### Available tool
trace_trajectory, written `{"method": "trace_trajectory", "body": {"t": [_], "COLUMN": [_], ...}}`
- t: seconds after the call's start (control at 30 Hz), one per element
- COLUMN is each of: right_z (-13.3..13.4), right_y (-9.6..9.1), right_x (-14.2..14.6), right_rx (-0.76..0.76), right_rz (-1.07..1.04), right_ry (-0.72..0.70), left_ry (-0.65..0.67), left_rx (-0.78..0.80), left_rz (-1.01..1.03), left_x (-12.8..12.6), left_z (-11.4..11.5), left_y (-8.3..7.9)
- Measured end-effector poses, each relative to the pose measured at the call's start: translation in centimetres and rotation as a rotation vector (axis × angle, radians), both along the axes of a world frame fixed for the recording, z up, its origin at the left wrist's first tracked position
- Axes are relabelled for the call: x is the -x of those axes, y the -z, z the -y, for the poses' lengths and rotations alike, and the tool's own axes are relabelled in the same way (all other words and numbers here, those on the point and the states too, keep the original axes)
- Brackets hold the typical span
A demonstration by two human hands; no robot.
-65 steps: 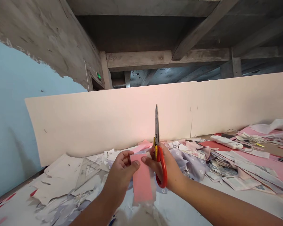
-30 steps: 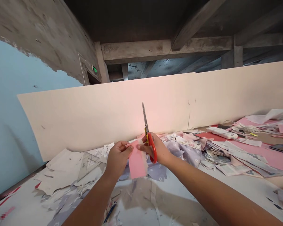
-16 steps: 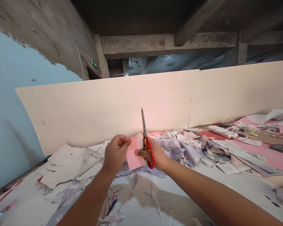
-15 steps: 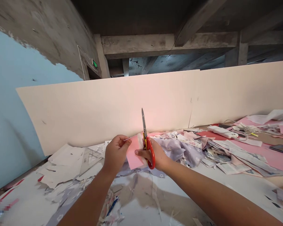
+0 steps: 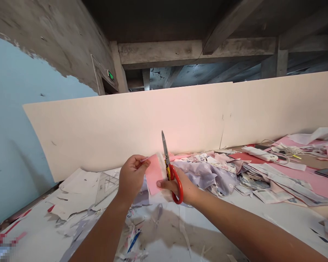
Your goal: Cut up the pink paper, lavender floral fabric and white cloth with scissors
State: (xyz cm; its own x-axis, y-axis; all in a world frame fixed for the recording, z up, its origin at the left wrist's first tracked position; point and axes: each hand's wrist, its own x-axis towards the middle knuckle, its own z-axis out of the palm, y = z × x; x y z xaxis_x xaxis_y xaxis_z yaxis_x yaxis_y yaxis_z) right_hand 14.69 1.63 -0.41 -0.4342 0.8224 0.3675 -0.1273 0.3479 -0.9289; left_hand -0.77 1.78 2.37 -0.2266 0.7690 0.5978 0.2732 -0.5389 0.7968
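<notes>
Head view: our left grip (image 5: 131, 177) pinches the pink paper (image 5: 153, 174) to steady it, while our right grip (image 5: 187, 189) clasps red-handled scissors (image 5: 165, 153) upright at its edge.

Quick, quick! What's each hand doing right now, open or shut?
Left hand: closed, pinching the pink paper.
Right hand: closed, holding the red-handled scissors.

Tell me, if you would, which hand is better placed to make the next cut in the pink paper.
Probably the right hand: it holds the red-handled scissors, blades pointing up beside the pink paper, while the left hand pinches the paper's edge and looks better kept steadying it.
</notes>
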Motion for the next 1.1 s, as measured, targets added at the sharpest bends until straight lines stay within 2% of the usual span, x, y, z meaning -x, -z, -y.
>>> {"method": "trace_trajectory", "body": {"t": [0.1,0.23,0.4,0.57,0.77,0.93,1.1], "right_z": [0.0,-0.2,-1.1,-1.9,-2.8,-3.2,-2.9], "right_y": [-0.2,-1.2,-2.0,-2.5,-2.5,-2.3,-2.5], "right_x": [-0.2,-1.1,-2.7,-4.1,-4.9,-5.1,-5.0], "right_rx": [0.013,-0.02,-0.107,-0.141,-0.173,-0.174,-0.182], "right_rz": [0.024,0.165,0.374,0.51,0.419,0.378,0.34], "right_ry": [0.047,0.061,0.124,0.202,0.288,0.247,0.214], "left_ry": [0.067,0.171,0.232,0.233,0.275,0.282,0.476], "left_rx": [0.019,0.124,0.294,0.41,0.421,0.464,0.6], "left_rz": [0.044,0.03,-0.12,-0.262,-0.22,-0.123,-0.007], "left_x": [0.3,1.1,2.8,3.3,2.6,2.6,2.9], "left_z": [0.0,0.2,0.4,0.2,0.0,-0.2,-0.4], "left_y": [-0.3,-1.0,-1.7,-1.4,-0.9,-0.8,-0.6]}}
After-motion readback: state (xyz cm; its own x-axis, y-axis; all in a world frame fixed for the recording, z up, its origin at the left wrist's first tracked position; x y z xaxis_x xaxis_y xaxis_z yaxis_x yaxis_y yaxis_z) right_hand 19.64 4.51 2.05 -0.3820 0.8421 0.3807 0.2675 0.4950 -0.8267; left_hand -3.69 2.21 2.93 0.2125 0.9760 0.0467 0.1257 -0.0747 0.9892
